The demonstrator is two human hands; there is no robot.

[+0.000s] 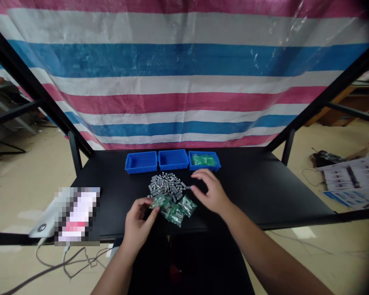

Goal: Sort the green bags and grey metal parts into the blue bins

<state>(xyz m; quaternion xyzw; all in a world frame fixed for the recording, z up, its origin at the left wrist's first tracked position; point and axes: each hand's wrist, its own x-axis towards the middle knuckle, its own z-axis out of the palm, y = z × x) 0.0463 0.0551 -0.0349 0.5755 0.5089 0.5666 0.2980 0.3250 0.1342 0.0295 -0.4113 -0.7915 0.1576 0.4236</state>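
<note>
My left hand pinches the edge of a small clear-green plastic packet between thumb and fingers. More green packets of small parts lie against it on the black table. Behind them spreads a loose pile of grey plugs and shiny screw-like pieces. My right hand is at the pile's right side, thumb and fingers apart. One small grey piece lies by the right thumb tip; I cannot tell whether they touch.
Three blue bins stand in a row behind the pile: the left bin, the middle bin and the right bin, which contains green packets. A pixelated device and cables are at the left. A striped sheet hangs behind the table.
</note>
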